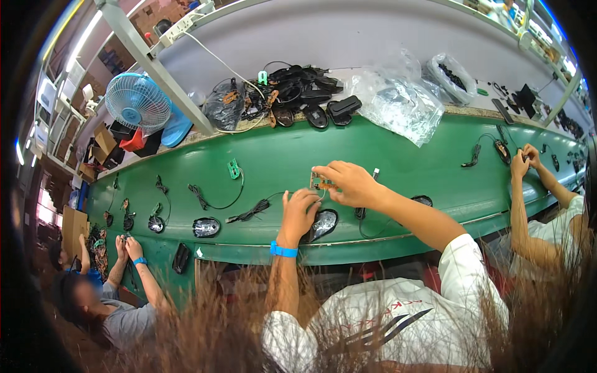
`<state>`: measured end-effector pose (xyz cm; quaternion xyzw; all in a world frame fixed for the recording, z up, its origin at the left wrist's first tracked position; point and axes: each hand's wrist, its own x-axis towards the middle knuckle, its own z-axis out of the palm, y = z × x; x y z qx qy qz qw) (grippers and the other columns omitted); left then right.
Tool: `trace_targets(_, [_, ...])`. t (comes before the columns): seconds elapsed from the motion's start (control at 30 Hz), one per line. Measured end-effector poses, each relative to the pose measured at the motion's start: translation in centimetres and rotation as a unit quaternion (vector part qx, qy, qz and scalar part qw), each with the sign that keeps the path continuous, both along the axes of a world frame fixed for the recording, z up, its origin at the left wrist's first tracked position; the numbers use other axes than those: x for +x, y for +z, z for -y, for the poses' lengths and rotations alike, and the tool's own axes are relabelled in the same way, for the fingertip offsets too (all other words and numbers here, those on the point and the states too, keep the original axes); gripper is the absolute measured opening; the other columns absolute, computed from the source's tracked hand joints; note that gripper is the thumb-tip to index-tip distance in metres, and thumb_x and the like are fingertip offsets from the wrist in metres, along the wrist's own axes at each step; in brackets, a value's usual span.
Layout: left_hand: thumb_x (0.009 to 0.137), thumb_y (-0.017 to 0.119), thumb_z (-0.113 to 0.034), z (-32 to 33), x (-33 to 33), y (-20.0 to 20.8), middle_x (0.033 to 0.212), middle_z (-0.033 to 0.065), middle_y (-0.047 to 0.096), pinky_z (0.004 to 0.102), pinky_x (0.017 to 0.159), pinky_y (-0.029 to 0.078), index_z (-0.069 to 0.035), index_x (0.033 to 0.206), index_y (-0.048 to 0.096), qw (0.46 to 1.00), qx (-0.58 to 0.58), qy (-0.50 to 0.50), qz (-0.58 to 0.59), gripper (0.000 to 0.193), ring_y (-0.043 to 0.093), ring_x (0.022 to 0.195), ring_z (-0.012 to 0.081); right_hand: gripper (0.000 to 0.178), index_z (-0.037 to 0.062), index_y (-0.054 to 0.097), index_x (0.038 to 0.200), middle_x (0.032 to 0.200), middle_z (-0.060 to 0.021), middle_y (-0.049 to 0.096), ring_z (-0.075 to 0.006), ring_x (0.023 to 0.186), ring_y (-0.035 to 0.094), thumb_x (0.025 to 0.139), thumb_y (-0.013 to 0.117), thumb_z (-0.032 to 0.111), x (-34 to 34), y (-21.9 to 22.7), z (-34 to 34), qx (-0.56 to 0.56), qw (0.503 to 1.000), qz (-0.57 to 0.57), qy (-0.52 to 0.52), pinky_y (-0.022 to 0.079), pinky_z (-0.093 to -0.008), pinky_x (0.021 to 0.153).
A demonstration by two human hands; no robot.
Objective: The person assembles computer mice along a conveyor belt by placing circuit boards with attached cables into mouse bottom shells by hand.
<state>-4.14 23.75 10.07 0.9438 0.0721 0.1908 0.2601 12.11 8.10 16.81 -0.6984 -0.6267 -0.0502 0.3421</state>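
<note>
My right hand [353,184] pinches a small circuit board [315,181] with orange-brown parts above the green bench. Beside it, my left hand [300,214], with a blue band at the wrist, has its fingers curled near the board's lower edge. What those fingers grip is hidden. A black cable [249,212], partly bundled, runs toward my left hand, and a thin pale wire shows by the fingertips. Just below lies an open black mouse shell [323,224], partly covered by my left hand. Another black cable [360,212] lies beyond my right wrist.
A green board [234,168] with a cable and a mouse shell [206,227] lie to the left. Mouse parts [305,90] and plastic bags [404,102] crowd the back ledge. A blue fan [137,102] stands far left. Co-workers' hands [127,248] work at left and right.
</note>
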Motion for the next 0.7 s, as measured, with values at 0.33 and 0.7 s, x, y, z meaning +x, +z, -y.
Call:
trace_targets(0.33, [0.086,0.077,-0.008,0.3,-7.4,1.8,0.086,0.0143,0.07,0.0435,0.078,0.05,-0.003,0.102,0.074,0.996,-0.005,0.078,0.034,0.017,0.065,0.081,0.0354,0.061,0.0117,0.057,0.133,0.101,-0.0103,0.063,-0.0321,0.096,0.065,0.074,0.074,0.01,-2.5,-3.5,-1.9,-0.051,0.998,0.006,0.024,0.054,-0.0437,0.081])
trace_targets(0.7, [0.084,0.075,0.0,2.7,-10.8,0.7,0.09,0.0152,0.072,0.0442,0.079,0.052,-0.001,0.094,0.071,0.988,-0.069,0.127,0.062,0.011,0.067,0.086,0.0359,0.05,0.0105,0.058,0.129,0.099,-0.0081,0.061,-0.0288,0.092,0.061,0.082,0.075,0.016,-4.4,-3.2,0.3,-0.057,0.998,0.001,0.037,0.052,-0.0419,0.078])
